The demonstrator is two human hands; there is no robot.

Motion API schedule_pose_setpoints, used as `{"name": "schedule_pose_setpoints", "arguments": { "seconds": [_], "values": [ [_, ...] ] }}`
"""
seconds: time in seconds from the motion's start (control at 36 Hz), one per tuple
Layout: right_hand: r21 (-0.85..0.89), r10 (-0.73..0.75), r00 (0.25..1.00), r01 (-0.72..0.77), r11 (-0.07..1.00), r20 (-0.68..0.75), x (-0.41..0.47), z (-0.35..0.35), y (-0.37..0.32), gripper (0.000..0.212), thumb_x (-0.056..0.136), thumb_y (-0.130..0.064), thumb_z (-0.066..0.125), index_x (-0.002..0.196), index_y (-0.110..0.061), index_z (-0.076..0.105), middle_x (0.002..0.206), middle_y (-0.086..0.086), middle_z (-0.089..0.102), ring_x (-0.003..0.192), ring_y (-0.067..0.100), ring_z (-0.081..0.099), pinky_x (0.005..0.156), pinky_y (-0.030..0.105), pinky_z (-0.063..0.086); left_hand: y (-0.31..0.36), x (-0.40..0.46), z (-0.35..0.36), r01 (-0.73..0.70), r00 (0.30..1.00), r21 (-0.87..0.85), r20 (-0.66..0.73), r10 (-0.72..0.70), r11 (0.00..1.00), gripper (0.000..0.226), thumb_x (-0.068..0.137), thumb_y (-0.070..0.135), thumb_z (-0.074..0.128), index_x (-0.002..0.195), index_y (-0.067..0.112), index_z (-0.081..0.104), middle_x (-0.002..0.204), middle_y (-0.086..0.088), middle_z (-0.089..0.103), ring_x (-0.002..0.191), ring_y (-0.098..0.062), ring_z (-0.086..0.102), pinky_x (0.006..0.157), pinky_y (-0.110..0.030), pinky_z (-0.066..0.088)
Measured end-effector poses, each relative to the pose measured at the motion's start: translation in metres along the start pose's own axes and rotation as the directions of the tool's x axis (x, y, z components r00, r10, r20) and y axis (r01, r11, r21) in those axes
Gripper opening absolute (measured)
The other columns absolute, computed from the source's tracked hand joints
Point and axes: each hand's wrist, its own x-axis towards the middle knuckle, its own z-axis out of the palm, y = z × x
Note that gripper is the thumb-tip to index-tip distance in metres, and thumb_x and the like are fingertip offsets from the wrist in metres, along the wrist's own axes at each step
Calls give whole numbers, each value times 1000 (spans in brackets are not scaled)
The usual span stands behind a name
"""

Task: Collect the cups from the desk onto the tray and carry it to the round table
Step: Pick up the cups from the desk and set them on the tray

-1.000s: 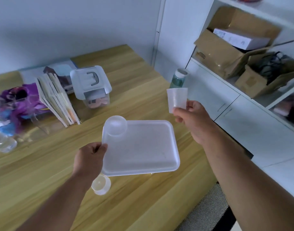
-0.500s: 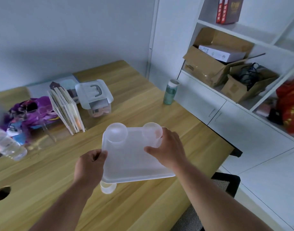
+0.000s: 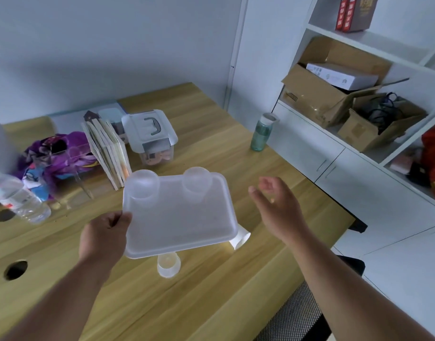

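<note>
On the wooden desk [image 3: 211, 303], nearest the front edge, an upright clear cup [image 3: 168, 266] stands partly under a translucent tray [image 3: 182, 225]; a tipped cup [image 3: 240, 238] lies beneath the tray's right corner. The left hand [image 3: 101, 238] pinches the tray's left edge, holding it above the desk. The right hand [image 3: 279, 207] hangs open and empty just right of the tray. Two cups [image 3: 143, 184] [image 3: 196, 180] stand at the tray's far corners. Beyond are books [image 3: 108, 153], a lidded storage box [image 3: 151, 136] and a green bottle [image 3: 262, 132].
</note>
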Motion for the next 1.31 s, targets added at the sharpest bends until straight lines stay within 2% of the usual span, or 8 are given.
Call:
{"name": "schedule_pose_setpoints", "arguments": {
  "seconds": [0.08, 0.31, 0.53, 0.75, 0.92, 1.03, 1.14, 1.31],
  "values": [
    [-66, 52, 999, -53, 996, -9, 10, 8, 21, 46, 96, -41, 64, 136, -20, 57, 136, -3, 64, 128, 17, 59, 102, 37, 47, -5, 7, -7, 9, 999, 17, -33, -8, 1000, 17, 102, 30, 65, 100, 22, 80, 89, -4, 76, 80, -31, 66, 69, -35, 48],
    [-421, 292, 880, -118, 899, 375, 25, 68, 63, 91, 87, -53, 71, 161, -18, 31, 162, 4, 42, 146, 25, 44, 113, 41, 44, -17, 16, -2, 29, 998, 7, -52, -28, 1000, 13, 102, 27, 66, 93, 27, 75, 86, 3, 74, 78, -25, 65, 63, -28, 46],
    [-577, 415, 828, -141, 804, 377, 33, 115, 93, 84, 60, -66, 80, 123, -20, 49, 119, -1, 65, 110, 24, 67, 84, 39, 60, -31, 21, 14, 47, 997, 29, -62, -45, 998, 14, 101, 27, 67, 93, 31, 78, 85, 5, 77, 76, -22, 66, 66, -30, 48],
    [-636, 406, 841, -97, 765, 359, 41, 108, 101, 70, 73, -39, 71, 132, -16, 41, 121, 3, 63, 107, 29, 69, 82, 39, 59, -32, 23, 25, 91, 994, 36, -64, -89, 995, 16, 101, 31, 67, 100, 26, 82, 87, 5, 79, 79, -24, 70, 70, -33, 51],
    [-478, 329, 893, -155, 865, 307, 62, 35, 64, 67, 78, -45, 71, 127, -19, 34, 117, 3, 60, 87, 26, 70, 73, 43, 61, -26, 14, 27, 103, 994, 30, -44, -102, 994, 18, 101, 31, 66, 96, 25, 82, 85, 3, 79, 82, -27, 72, 67, -33, 52],
    [-389, 195, 955, -97, 916, 223, 69, -19, 13, 68, 80, -50, 74, 138, -29, 45, 129, 1, 48, 99, 26, 63, 81, 40, 58, -19, 4, 27, 102, 995, 6, -20, -102, 995, 20, 102, 29, 65, 90, 22, 80, 81, -2, 77, 78, -31, 70, 64, -32, 49],
    [-308, 16, 982, 44, 950, 190, 65, -48, -47, 69, 82, -49, 75, 140, -26, 44, 133, 2, 51, 105, 25, 58, 80, 35, 46, -13, -4, 29, 93, 996, 11, -3, -93, 996, 22, 102, 29, 65, 87, 25, 80, 82, -7, 78, 80, -36, 71, 66, -36, 54],
    [-289, -209, 903, 328, 899, 375, 33, -38, -130, 67, 81, -51, 78, 129, -24, 41, 122, -6, 52, 105, 21, 57, 78, 34, 45, -5, -15, 34, 64, 997, 7, 35, -64, 998, 23, 102, 29, 63, 88, 22, 81, 81, -8, 78, 81, -37, 72, 68, -44, 59]
  ]
}}
